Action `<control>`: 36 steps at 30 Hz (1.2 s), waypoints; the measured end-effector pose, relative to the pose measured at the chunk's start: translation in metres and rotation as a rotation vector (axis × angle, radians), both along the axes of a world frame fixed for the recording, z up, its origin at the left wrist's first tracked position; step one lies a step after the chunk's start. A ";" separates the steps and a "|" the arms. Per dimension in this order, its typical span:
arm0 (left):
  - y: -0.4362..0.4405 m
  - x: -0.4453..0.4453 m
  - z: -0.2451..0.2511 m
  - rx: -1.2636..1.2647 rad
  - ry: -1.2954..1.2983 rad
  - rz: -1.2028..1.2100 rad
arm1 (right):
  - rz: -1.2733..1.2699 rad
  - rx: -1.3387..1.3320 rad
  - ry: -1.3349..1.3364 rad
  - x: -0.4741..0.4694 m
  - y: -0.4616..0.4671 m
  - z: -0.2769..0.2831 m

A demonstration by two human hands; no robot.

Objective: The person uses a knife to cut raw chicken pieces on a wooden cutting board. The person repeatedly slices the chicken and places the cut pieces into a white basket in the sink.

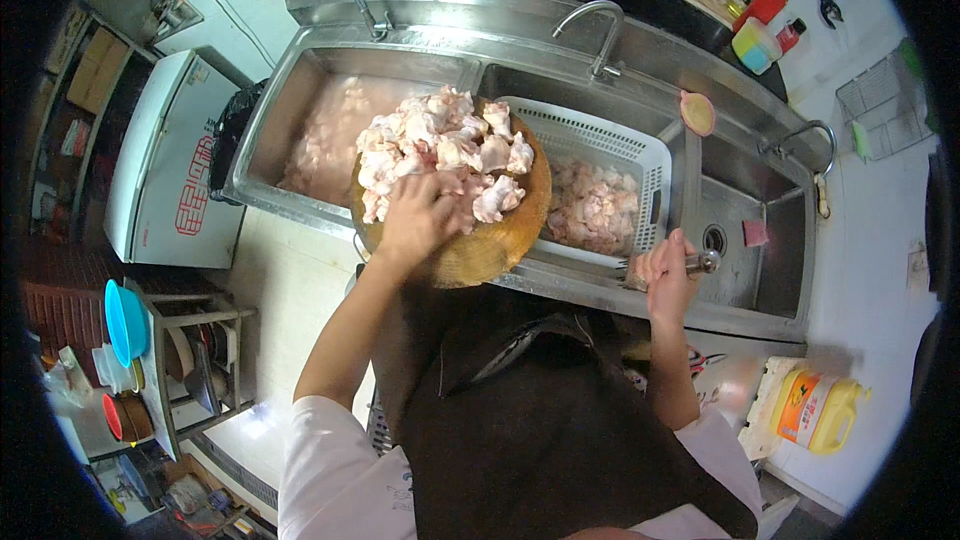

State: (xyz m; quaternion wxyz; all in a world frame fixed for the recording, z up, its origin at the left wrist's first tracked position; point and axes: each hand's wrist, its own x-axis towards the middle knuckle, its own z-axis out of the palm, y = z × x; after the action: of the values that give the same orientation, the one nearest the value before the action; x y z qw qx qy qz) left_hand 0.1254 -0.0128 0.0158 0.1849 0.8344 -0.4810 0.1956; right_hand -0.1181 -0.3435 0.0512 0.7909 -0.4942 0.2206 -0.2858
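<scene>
Raw chicken pieces (420,131) are heaped on a round wooden chopping board (487,259) that lies over the sink's front and divider. My left hand (424,214) rests on the heap's near edge, its fingers among the pieces; whether it grips one cannot be told. To the right, my right hand (666,274) is closed around the handle of a metal kitchen tool (703,262); its blade, if any, is hard to make out. Between board and right hand, a white perforated plastic basket (656,165) holds more chicken pieces (596,202).
The left basin (289,101) holds chicken in cloudy water. Three faucets line the back, one being the middle faucet (611,37). A pink sponge (755,233) lies in the right basin. A yellow jug (817,412) stands lower right, a white freezer (180,165) at left.
</scene>
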 end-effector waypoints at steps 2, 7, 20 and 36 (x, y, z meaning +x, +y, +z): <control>0.007 0.002 -0.004 -0.019 0.027 0.179 | 0.010 -0.025 0.009 0.002 0.005 0.001; 0.011 -0.004 -0.002 0.054 0.065 0.184 | 0.041 -0.021 -0.025 0.005 0.016 0.004; -0.092 -0.034 0.019 0.089 0.489 0.298 | 0.065 -0.064 -0.060 0.003 0.029 0.007; 0.000 -0.126 0.000 -0.037 0.499 0.410 | 0.198 -0.003 -0.012 0.028 0.064 -0.006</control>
State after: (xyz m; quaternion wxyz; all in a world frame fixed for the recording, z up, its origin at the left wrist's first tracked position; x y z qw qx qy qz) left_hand -0.0003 -0.0123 0.0161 0.2688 0.9327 -0.2390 0.0270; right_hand -0.0901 -0.2792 0.0449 0.8159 -0.5129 0.1654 -0.2096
